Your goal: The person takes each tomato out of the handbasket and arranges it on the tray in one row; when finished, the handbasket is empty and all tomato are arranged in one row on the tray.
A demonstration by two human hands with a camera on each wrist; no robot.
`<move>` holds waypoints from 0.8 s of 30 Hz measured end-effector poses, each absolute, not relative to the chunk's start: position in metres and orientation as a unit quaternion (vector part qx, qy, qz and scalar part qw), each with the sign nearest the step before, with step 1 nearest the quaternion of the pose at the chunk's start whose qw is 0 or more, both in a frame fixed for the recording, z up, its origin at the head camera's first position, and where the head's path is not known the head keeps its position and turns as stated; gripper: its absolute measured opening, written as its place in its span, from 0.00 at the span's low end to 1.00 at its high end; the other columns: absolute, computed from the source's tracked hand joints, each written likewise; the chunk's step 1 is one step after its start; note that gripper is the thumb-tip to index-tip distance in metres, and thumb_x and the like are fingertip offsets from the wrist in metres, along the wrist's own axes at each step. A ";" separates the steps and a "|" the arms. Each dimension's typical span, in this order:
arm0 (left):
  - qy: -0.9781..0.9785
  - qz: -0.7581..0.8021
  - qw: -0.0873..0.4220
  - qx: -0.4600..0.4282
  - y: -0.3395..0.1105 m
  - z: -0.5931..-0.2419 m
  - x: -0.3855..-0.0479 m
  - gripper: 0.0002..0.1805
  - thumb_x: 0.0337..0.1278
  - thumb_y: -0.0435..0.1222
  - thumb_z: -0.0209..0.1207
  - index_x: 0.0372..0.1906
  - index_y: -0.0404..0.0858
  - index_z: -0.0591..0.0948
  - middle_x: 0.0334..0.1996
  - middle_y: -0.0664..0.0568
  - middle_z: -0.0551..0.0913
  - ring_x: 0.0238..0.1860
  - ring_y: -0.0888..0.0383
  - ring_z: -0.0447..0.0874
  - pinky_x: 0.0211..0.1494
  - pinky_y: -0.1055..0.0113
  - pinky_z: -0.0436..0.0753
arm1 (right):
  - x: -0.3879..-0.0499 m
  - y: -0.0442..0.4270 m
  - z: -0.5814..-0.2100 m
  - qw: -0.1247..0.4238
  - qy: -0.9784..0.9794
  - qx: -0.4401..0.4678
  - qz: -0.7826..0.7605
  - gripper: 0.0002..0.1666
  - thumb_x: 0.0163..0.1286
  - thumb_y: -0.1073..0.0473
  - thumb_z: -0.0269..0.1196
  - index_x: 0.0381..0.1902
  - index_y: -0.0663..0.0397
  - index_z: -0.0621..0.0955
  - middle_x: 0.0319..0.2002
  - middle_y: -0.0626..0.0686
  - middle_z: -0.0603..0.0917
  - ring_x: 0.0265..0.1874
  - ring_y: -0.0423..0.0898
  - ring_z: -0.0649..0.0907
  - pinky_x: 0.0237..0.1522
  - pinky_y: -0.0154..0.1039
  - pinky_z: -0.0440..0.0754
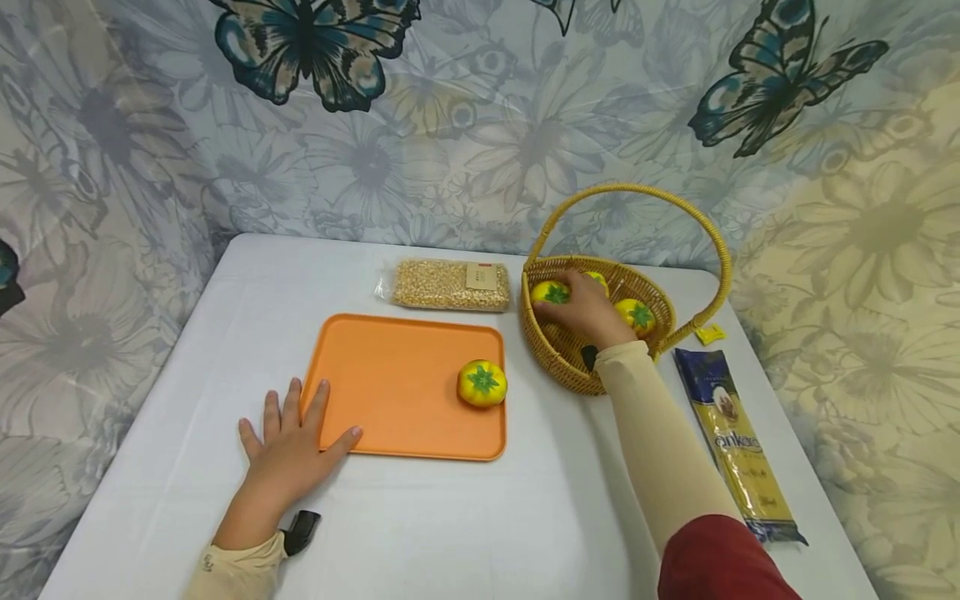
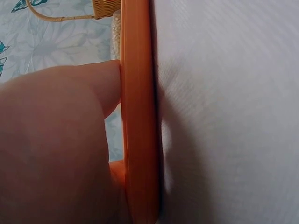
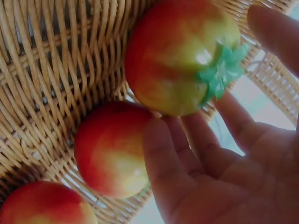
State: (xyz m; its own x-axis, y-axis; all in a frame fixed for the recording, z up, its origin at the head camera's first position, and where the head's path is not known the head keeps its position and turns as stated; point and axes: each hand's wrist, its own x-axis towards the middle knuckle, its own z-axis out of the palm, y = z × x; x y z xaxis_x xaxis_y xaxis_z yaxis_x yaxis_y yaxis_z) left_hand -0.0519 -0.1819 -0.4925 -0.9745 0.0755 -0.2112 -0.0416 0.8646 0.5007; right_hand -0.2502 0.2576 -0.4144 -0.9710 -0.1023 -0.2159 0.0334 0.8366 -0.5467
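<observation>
An orange tray (image 1: 405, 392) lies on the white table with a yellow toy fruit (image 1: 482, 383), topped by a green star-shaped calyx, near its right side. My left hand (image 1: 288, 458) rests with spread fingers at the tray's front left corner; its thumb (image 2: 105, 86) touches the rim in the left wrist view. My right hand (image 1: 588, 312) reaches into a wicker basket (image 1: 558, 358) holding three similar fruits. In the right wrist view its fingers (image 3: 205, 140) lie against one yellow-and-red toy fruit (image 3: 182, 56), while the digit at upper right stands apart from it. Another fruit (image 3: 114, 149) sits beside these fingers.
Behind the tray lies a clear bag of pale grains (image 1: 442, 285). The basket's tall handle (image 1: 723, 250) arches over its right side. A blue-and-gold packet (image 1: 738, 450) and a small yellow wrapper (image 1: 709, 334) lie to the right. A patterned cloth (image 1: 480, 167) hangs behind the table.
</observation>
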 end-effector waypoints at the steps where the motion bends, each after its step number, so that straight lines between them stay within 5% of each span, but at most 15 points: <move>1: 0.959 0.260 0.115 0.010 -0.182 -0.492 -0.052 0.58 0.69 0.72 0.51 0.87 0.38 0.50 0.83 0.26 0.35 0.79 0.20 0.23 0.64 0.18 0.20 | -0.251 0.257 -0.415 0.120 0.951 -0.018 -0.285 0.49 0.71 0.34 0.69 0.80 0.52 0.68 0.80 0.62 0.62 0.79 0.65 0.59 0.73 0.67 0.62; 14: 0.960 0.256 0.115 0.011 -0.184 -0.496 -0.053 0.57 0.70 0.72 0.50 0.87 0.39 0.48 0.83 0.26 0.34 0.79 0.20 0.23 0.64 0.18 0.20 | -0.258 0.248 -0.421 0.159 0.943 -0.006 -0.292 0.44 0.75 0.40 0.67 0.81 0.51 0.68 0.84 0.66 0.51 0.82 0.66 0.48 0.76 0.68 0.57; 24: 0.959 0.259 0.117 0.010 -0.182 -0.494 -0.053 0.58 0.70 0.72 0.51 0.87 0.39 0.48 0.83 0.26 0.33 0.79 0.20 0.22 0.64 0.18 0.20 | -0.258 0.249 -0.422 0.149 0.936 0.004 -0.318 0.43 0.69 0.46 0.73 0.77 0.52 0.71 0.82 0.65 0.55 0.79 0.64 0.57 0.73 0.64 0.65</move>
